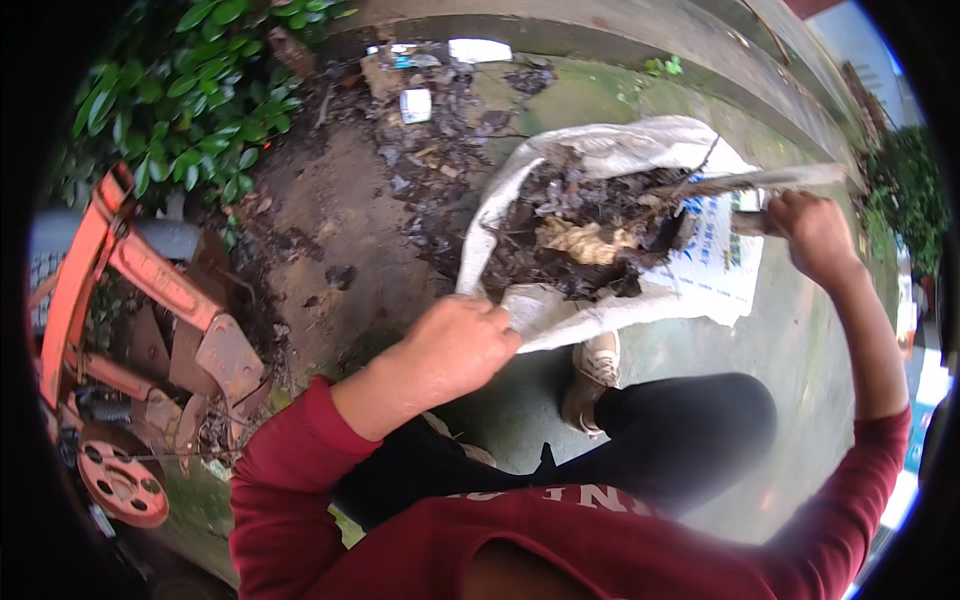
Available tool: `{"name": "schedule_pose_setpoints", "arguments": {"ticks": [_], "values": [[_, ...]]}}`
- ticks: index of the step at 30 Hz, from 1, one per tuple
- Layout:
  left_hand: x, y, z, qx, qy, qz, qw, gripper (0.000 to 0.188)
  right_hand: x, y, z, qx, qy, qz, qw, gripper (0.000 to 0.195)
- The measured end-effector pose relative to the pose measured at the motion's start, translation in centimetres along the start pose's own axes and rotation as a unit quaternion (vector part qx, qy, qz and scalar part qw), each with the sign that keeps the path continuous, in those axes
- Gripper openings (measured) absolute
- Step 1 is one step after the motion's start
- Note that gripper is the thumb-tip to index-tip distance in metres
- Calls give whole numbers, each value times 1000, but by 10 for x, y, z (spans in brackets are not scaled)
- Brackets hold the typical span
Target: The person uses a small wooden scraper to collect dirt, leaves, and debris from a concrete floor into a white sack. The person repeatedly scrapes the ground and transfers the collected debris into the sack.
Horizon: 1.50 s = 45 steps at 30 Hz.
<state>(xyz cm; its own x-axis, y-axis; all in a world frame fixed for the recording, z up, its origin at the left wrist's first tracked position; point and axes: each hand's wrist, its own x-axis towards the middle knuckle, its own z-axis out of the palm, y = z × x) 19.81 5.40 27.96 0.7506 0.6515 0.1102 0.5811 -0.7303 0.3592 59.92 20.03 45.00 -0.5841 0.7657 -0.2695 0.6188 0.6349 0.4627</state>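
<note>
A white woven sack (600, 330) lies on the ground before me, its mouth spread wide. Dark wet leaves (562, 195), twigs and a crumpled tan clump (589, 240) fill the opening. My left hand (457, 345) grips the sack's rim at the near left. At the right, my right hand (814, 232) is closed around a piece of weathered wood (754, 223) above the printed part of the sack. A longer flat strip, perhaps wood (780, 178), reaches from near the leaves to just above that hand; whether the two pieces are joined is unclear.
Rusty orange machinery (161, 281) with a wheel (124, 480) stands at the left, beneath a leafy bush (187, 97). Leaf litter (442, 157), a small white container (415, 106) and other rubbish lie beyond the sack. A concrete curb (600, 49) curves along the back.
</note>
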Motion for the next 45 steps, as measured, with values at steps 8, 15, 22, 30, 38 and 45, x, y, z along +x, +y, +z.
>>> {"name": "schedule_pose_setpoints", "arguments": {"ticks": [8,15,22,30,38,45], "values": [[-7,22,29,21,14,-31,999,13,5,38,-36,321,32,211,923,49],[-28,41,37,88,-67,-88,990,29,98,-79,-50,645,32,283,709,58],[-61,103,16,-61,-257,-3,964,30,195,-384,-8,853,-309,69,415,37],[-124,63,-37,-121,-191,-205,952,25,291,-646,72,766,-306,75,561,26],[-144,27,-56,-288,-278,-222,889,35,475,-692,9,796,-296,54,525,17],[-149,39,-21,-223,-132,-300,918,34,480,-695,43,870,-243,6,429,24]]}}
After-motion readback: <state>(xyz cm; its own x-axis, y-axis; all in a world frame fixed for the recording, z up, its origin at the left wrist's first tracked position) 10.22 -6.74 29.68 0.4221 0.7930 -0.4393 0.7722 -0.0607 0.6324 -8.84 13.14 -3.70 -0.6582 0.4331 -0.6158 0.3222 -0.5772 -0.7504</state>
